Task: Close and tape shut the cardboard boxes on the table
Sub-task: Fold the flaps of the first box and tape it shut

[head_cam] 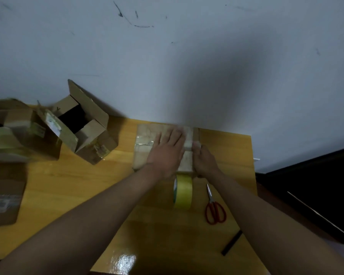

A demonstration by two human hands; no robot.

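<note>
**Both hands on the flat box at the back of the surface**

A closed, flat cardboard box [147,135] lay on the yellow wooden surface [226,151], close against the wall. The left hand [167,151] rested on top of it, palm down, fingers straight and spread toward the wall. The right hand [204,158] sat at the box's right part, just beside the left, its fingers curled at a strip of tape [188,139] that ran across the lid from the near edge toward the far one; whether they pinched the strip or only pressed it could not be told. A yellow tape roll [184,192] stood on edge directly in front of the box, below and between the two wrists, the strip leading up from it. Red-handled scissors [213,208] lay to the right of the roll. Well to the left, an open box [83,124] with raised flaps stood among other cartons [18,126].
</note>
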